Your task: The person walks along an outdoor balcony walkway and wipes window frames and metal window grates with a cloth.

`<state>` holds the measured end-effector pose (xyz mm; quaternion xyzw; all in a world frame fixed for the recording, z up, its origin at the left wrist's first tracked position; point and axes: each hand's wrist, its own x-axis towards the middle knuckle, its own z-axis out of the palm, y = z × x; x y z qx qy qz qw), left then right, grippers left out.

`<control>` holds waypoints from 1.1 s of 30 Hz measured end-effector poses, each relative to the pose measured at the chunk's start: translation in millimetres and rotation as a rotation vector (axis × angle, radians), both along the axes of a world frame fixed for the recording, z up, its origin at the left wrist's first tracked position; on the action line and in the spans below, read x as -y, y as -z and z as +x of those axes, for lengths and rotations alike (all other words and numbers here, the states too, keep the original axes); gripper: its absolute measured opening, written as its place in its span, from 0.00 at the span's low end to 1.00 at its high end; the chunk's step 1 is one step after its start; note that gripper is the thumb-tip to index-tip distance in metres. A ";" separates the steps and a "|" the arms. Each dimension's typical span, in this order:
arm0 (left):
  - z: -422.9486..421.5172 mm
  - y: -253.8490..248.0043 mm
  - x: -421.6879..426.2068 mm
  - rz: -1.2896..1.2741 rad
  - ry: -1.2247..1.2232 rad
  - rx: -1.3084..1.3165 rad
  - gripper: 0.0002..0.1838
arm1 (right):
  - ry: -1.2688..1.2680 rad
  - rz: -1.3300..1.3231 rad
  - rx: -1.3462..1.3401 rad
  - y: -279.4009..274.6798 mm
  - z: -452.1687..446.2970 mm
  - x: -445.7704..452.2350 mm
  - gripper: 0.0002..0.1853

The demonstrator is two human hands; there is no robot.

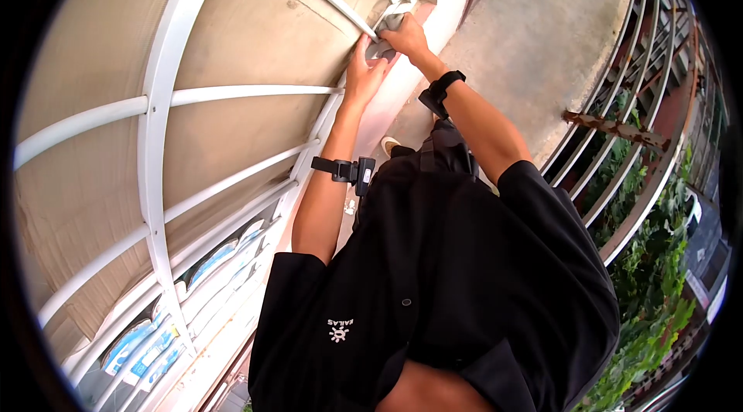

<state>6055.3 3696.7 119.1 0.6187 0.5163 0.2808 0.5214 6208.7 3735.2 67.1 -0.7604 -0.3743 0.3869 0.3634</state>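
Note:
A crumpled grey cloth (392, 22) is bunched at the corner of a white window grille (159, 106), beside the pinkish wall ledge. My right hand (408, 37) is closed on the cloth from the right. From the left, my left hand (365, 77) holds the cloth's lower part near the end of a white bar, its thumb and fingers round it. The two hands are close together, and some fingertips are hidden behind the bar and cloth. Black straps with small devices are on both wrists.
Behind the grille on the left are a beige covering (248, 17) and blue-and-white packages (143, 350) lower down. A concrete floor (534, 32) lies ahead. A rusty metal railing (619, 129) curves along the right, with green leaves (642, 288) beyond. A shoe (388, 145) shows below my hands.

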 end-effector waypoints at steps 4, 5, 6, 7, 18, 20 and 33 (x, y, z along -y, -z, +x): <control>3.2 -5.4 0.9 0.010 0.005 -0.016 0.42 | 0.037 -0.114 0.068 -15.8 -7.1 -4.1 0.36; 3.2 -5.5 1.0 0.022 0.015 -0.004 0.41 | 0.060 -0.083 0.090 -20.1 -10.6 -2.6 0.33; 4.4 -10.8 3.4 0.008 0.004 -0.029 0.42 | 0.093 -0.037 0.111 -11.3 -14.6 -4.6 0.32; 6.8 -14.3 3.9 -0.050 -0.003 0.023 0.41 | 0.121 -0.017 0.084 -17.5 -15.1 -1.2 0.31; 5.7 -25.2 9.2 -0.164 0.039 0.079 0.39 | 0.403 0.037 -0.037 -24.4 -26.1 4.6 0.26; 9.2 -25.1 8.7 -0.153 -0.001 0.103 0.39 | 0.249 0.001 -0.018 -26.9 -26.1 8.4 0.25; 8.1 -28.0 9.7 -0.169 0.008 0.051 0.39 | 0.520 0.086 -0.035 -30.3 -14.0 -8.2 0.26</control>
